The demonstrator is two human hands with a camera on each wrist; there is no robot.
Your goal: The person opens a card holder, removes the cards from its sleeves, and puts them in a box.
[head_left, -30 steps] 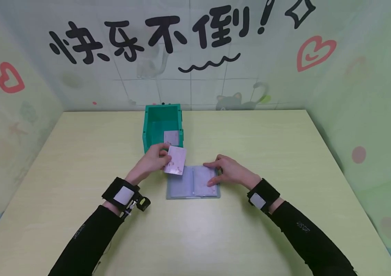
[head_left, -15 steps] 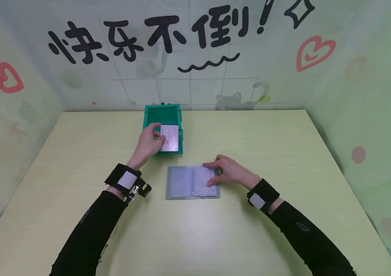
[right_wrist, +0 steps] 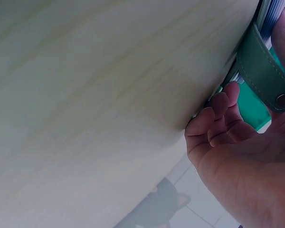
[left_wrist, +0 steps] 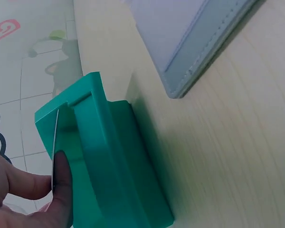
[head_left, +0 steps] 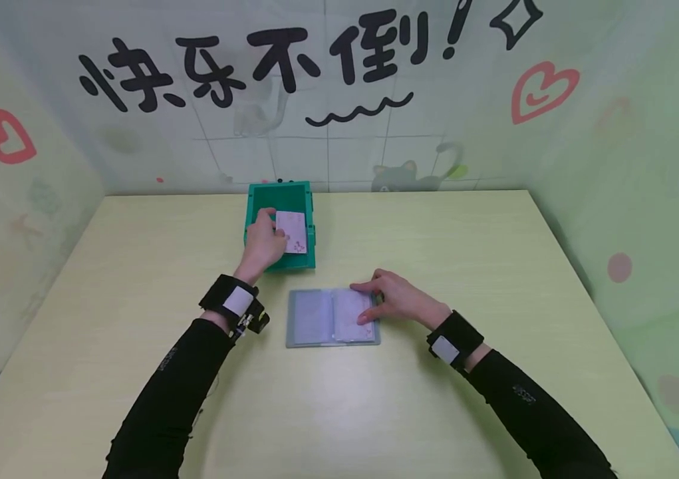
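Note:
My left hand (head_left: 265,242) pinches a small pink printed card (head_left: 292,229) over the green bin (head_left: 288,261). The left wrist view shows the card (left_wrist: 55,128) edge-on between thumb and fingers, at the bin's opening. An open card album (head_left: 312,319) with clear sleeves lies flat on the table. At its right edge my right hand (head_left: 399,298) holds it, thumb on the right page and index finger along the top. Seen from the right wrist, the other fingers (right_wrist: 199,122) curl against the album's side, beside a green strap (right_wrist: 261,66) with a metal snap.
The pale wooden table (head_left: 339,406) carries the bin at its back, just behind and left of the album. A printed backdrop (head_left: 339,159) rises behind the table, with side panels to the left and right.
My left hand has moved away from above the album, back and left to the bin, carrying a card. The right hand has stayed on the album.

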